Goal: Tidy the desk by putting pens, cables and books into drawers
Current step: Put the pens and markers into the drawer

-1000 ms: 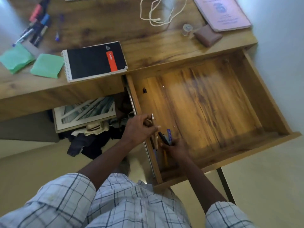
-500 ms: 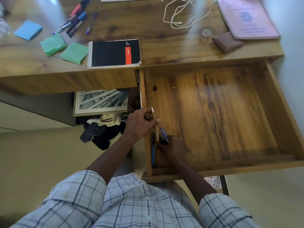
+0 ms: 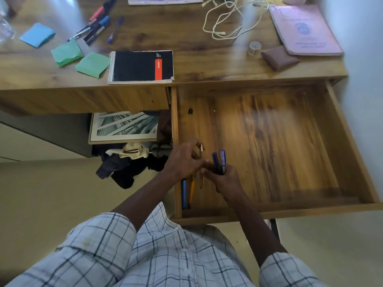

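Over near-left corner of the open drawer, R hand grips a bunch of blue-capped pens, caps up. L hand, touching it, pinches one thin pen. Under them a blue pen & orange pen lie along drawer's left wall. Farther out on desk top: markers at left, white cable mid-right, black notebook at front edge, pink book far right.

The right hand holds dark blue pens over the open drawer. The left hand pinches a thin pen just beside. A light blue pen and a yellow pen lie inside. A black notebook sits on the desk.
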